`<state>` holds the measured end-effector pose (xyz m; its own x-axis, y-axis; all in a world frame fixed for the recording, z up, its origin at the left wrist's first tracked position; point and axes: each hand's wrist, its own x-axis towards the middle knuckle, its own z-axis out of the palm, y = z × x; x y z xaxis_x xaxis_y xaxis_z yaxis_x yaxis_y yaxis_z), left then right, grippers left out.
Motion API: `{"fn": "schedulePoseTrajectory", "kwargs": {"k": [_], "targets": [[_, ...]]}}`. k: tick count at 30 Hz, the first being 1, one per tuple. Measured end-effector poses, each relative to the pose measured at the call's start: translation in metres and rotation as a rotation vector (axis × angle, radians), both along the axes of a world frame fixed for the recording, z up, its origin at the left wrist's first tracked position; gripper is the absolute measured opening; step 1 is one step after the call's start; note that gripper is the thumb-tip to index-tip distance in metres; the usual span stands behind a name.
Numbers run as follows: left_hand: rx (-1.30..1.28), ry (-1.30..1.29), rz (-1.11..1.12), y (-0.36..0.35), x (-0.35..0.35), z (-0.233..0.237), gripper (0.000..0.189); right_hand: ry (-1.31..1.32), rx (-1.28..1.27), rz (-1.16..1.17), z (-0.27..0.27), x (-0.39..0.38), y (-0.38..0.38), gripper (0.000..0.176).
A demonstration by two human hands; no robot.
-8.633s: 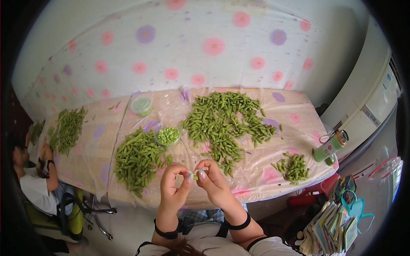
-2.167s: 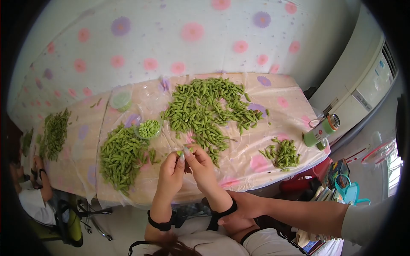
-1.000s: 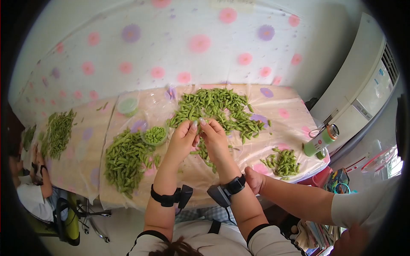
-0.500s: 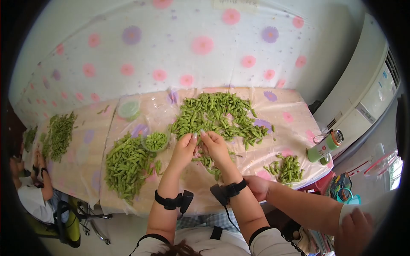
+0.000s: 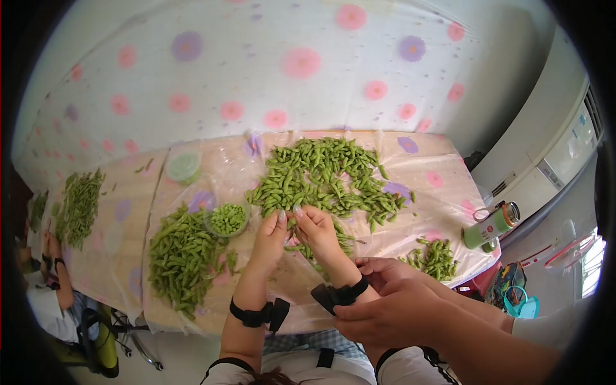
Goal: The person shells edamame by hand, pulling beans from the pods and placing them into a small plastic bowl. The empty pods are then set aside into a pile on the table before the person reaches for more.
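In front of the large pile of green soybean pods (image 5: 327, 168), my left hand (image 5: 272, 236) and my right hand (image 5: 316, 232) meet with fingertips pinched. A small green pod (image 5: 292, 226) shows between them, mostly covered by the fingers. Just left of my left hand stands a clear tub (image 5: 246, 221) of shelled beans (image 5: 226, 219). Beside it lies a second heap of pods (image 5: 183, 256). Black strapped devices sit on both my forearms. Another person's hands (image 5: 385, 308) are at the device (image 5: 340, 294) on my right forearm, fingers touching or close to it.
A lidded tub (image 5: 184, 167) is at the back left. To the right are a small pod pile (image 5: 434, 258) and a green flask (image 5: 491, 226) near the table edge. A co-worker (image 5: 56, 289) sits far left by more pods (image 5: 80, 208). A white appliance (image 5: 545, 154) stands right.
The other person's second hand has come in from the lower right to the device on my right forearm. My hands are slightly lower in view, still together; the view has shifted a little.
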<state>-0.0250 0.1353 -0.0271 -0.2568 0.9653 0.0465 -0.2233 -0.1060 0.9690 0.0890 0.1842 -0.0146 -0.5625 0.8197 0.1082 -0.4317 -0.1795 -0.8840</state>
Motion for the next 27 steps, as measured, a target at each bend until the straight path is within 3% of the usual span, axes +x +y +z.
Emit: {"fn": "schedulePoseTrajectory", "kwargs": {"k": [10,15,17,20,22,27], "targets": [[-0.094,-0.082,-0.024,-0.008,0.002,0.009,0.028,0.058,-0.109,-0.030,-0.009,-0.001,-0.008,0.025],[-0.101,-0.236,-0.149,-0.002,-0.012,-0.016,0.028,0.087,-0.168,-0.037,-0.015,-0.001,-0.007,0.026],[-0.086,-0.288,-0.214,-0.004,-0.013,-0.015,0.028,-0.015,-0.116,-0.066,-0.017,-0.002,-0.006,0.027],[-0.135,-0.284,-0.138,-0.009,-0.011,-0.008,0.023,-0.144,-0.067,-0.101,-0.014,-0.001,-0.003,0.026],[-0.028,0.236,-0.093,-0.006,-0.010,-0.013,0.020,-0.130,-0.113,-0.078,-0.006,-0.002,-0.008,0.025],[0.042,0.083,-0.101,-0.005,-0.009,-0.020,0.020,-0.114,-0.057,-0.122,-0.013,-0.006,-0.012,0.027]]}}
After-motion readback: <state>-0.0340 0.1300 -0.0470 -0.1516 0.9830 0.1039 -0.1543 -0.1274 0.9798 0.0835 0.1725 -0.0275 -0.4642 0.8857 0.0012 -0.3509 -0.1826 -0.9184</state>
